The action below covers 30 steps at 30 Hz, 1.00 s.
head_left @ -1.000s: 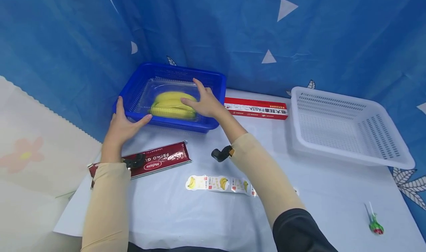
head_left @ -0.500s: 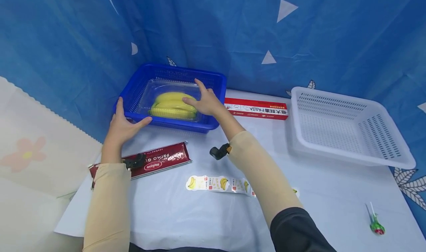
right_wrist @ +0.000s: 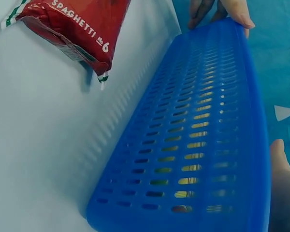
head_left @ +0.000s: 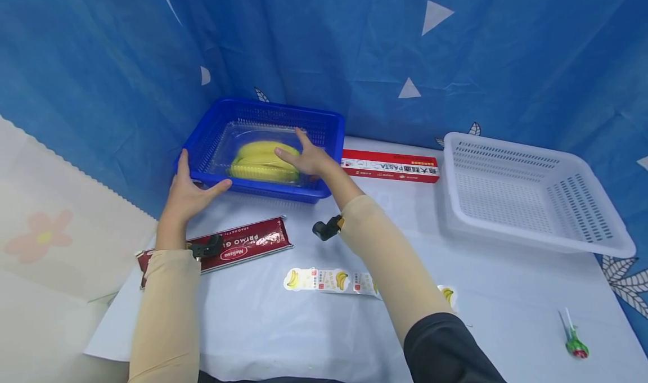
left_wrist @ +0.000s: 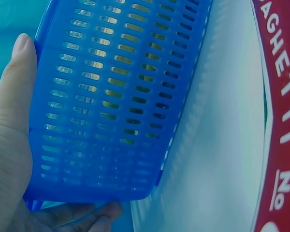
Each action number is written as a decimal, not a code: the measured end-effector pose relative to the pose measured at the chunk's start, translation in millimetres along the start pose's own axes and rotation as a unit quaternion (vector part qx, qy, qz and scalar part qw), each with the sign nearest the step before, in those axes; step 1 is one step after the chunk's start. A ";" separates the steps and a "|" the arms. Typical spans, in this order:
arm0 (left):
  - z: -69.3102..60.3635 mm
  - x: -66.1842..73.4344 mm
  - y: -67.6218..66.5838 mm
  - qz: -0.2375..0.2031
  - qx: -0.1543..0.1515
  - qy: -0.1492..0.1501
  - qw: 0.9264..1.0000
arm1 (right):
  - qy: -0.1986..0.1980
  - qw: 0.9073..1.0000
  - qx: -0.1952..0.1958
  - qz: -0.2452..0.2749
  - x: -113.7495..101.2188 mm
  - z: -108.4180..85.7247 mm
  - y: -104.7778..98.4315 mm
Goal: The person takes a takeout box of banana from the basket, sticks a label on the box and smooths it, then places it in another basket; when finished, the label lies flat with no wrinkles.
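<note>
The left hand (head_left: 184,194) grips the blue perforated plastic basket (head_left: 273,191), at eleven o'clock on the white table (head_left: 253,327), by its eight-o'clock corner; the right hand (head_left: 312,160), thumb and forefinger wide apart, is at four, near yellow bananas (head_left: 263,159) (in clear plastic packaging (head_left: 226,141)).

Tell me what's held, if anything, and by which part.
The left hand holds the blue basket by its near-left corner. The right hand is over the clear container; its grip cannot be told.
</note>
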<state>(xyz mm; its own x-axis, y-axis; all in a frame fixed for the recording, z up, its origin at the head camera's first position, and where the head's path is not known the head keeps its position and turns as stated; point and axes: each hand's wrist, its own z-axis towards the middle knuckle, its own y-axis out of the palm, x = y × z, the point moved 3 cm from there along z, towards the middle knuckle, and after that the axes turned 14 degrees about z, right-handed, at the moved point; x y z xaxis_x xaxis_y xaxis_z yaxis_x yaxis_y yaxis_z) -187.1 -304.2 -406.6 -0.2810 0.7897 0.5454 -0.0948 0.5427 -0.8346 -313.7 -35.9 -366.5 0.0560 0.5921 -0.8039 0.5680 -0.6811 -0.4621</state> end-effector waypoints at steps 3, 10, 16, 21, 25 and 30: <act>0.1 -0.6 0.4 -0.002 0.003 0.001 1.000 | -0.004 1.000 -0.001 0.005 1.4 2.9 4.1; 0.7 -1.0 1.9 -0.009 0.008 0.001 1.000 | -0.010 1.000 0.011 0.015 5.6 6.8 9.7; 0.8 -0.2 2.3 -0.010 0.011 0.002 1.000 | -0.015 0.999 0.020 0.023 9.1 9.5 11.2; 0.4 0.7 2.0 -0.012 0.010 0.002 1.000 | -0.010 0.999 0.019 0.036 10.4 9.8 10.7; 0.0 0.8 1.9 -0.012 0.007 0.002 1.000 | -0.003 0.999 0.014 0.049 9.7 8.7 11.0; -0.7 0.5 1.6 -0.009 0.005 0.001 1.000 | -0.006 0.997 0.002 0.073 9.0 7.0 11.2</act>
<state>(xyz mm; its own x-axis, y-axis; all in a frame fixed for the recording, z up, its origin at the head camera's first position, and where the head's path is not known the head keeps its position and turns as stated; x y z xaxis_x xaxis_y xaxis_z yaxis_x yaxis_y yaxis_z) -186.7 -302.7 -407.6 -0.2779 0.7800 0.5607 -0.1092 0.5543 -0.8252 -312.6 -41.3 -381.5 0.1277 0.4801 -0.8678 0.5506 -0.7621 -0.3406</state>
